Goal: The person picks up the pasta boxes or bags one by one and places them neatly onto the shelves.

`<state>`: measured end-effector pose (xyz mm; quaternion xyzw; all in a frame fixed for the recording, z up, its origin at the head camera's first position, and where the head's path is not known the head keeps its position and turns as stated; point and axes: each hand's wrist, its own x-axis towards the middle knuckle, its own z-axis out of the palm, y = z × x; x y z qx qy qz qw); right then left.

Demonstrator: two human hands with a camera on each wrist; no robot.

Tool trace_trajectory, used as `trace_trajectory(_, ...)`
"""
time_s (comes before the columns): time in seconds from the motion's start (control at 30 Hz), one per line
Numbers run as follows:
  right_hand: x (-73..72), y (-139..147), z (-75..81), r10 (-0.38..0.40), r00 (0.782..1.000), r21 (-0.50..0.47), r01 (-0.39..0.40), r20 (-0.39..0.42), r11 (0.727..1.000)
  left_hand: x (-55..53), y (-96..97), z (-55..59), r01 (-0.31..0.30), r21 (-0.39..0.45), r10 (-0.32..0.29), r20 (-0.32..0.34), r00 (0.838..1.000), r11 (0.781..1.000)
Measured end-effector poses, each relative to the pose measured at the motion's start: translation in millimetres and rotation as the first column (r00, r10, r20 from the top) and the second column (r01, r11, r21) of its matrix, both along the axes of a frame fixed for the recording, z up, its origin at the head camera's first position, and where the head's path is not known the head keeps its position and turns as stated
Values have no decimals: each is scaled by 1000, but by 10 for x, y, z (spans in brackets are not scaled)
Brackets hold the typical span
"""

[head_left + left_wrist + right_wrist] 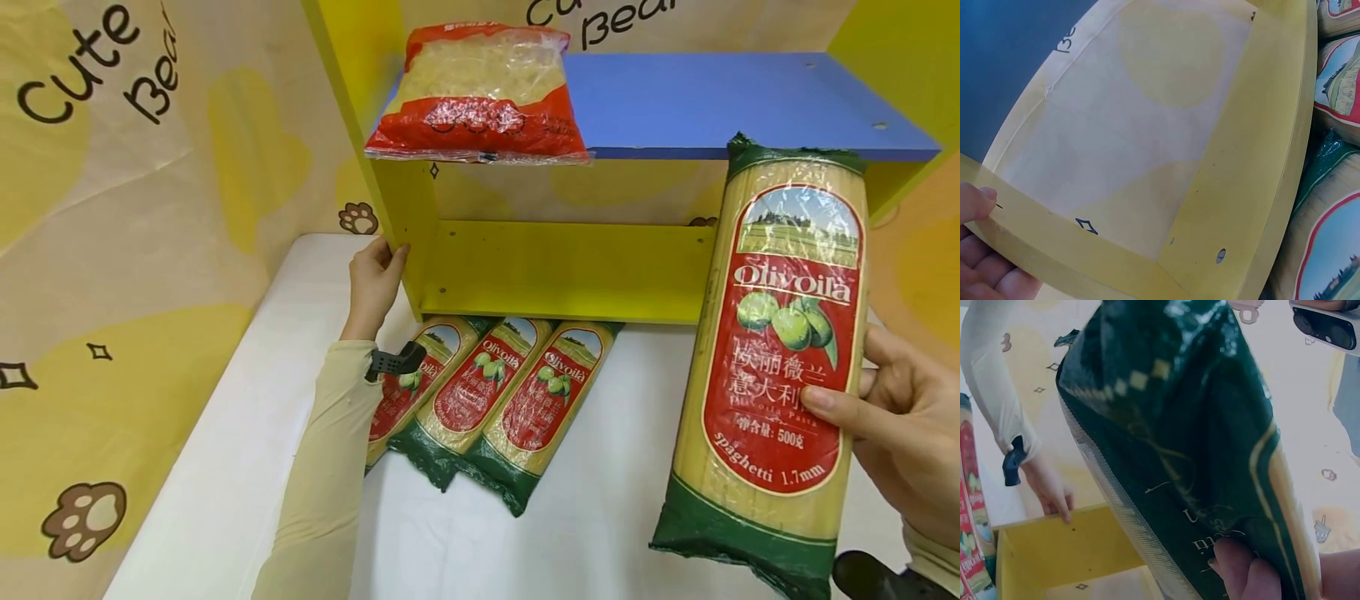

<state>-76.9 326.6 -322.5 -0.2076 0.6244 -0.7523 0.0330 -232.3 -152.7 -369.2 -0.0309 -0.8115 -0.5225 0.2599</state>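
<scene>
My right hand (pixel 911 417) grips a packet of spaghetti (pixel 780 333) by its right edge, thumb on the red label. The packet is held up at the right, in front of the blue shelf board. Its dark green back (pixel 1179 444), with fingers (pixel 1241 569) pressed on it, fills much of the right wrist view. At the left, my left hand (pixel 372 287) holds the front edge of the yellow shelf unit's side panel (pixel 367 150). In the left wrist view the thumb (pixel 979 201) lies on the panel's inner face, with the other fingers curled outside.
Three more spaghetti packets (pixel 543 392) lie slanted side by side on the white table (pixel 600 517), below the yellow bottom board (pixel 570 267). A red and clear bag of pale, dry food (pixel 487 92) rests on the blue board (pixel 712 100), overhanging its front edge.
</scene>
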Motion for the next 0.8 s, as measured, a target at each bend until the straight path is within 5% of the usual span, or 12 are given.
trace_trajectory(0.8, -327, -66, 277, -48, 998, -71, 51, 37, 996, -34, 45, 18, 29, -1, -29, 11, 1000, 1000)
